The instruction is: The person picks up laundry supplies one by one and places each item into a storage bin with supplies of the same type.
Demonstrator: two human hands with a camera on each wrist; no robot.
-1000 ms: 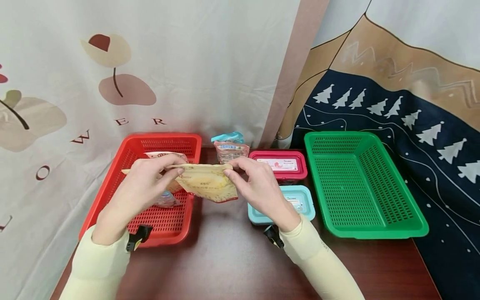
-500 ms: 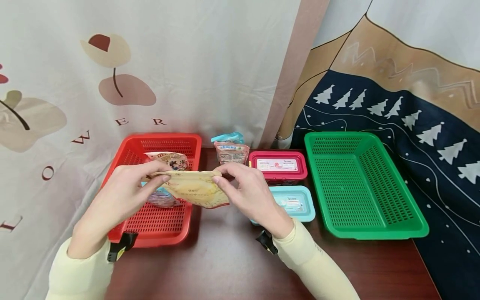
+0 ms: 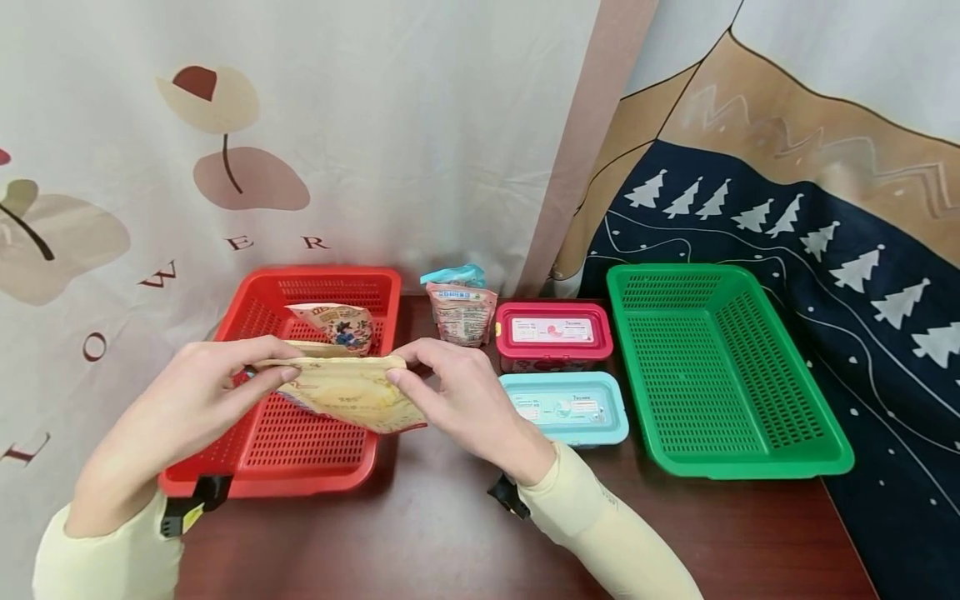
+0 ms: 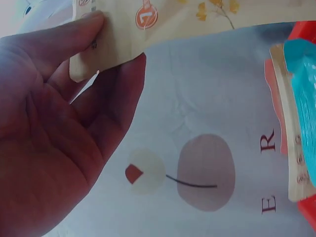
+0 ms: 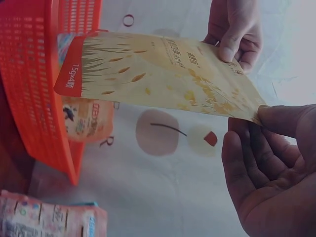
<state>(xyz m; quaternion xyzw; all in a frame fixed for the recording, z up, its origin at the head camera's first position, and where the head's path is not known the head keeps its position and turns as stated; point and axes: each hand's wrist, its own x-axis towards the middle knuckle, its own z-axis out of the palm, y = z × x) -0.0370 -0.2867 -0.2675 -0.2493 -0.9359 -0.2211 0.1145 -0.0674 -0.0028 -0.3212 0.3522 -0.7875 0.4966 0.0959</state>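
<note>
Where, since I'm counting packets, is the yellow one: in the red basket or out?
Out: both hands hold the yellow packet, which hides part of the basket's rim.

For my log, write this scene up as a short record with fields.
left hand: pinches the yellow bag near its top left corner
right hand: pinches its top right corner
red basket: on the left, patterned bag inside
green basket: on the right
between baskets: pink bag, pink box behind blue box
surface: brown table
</note>
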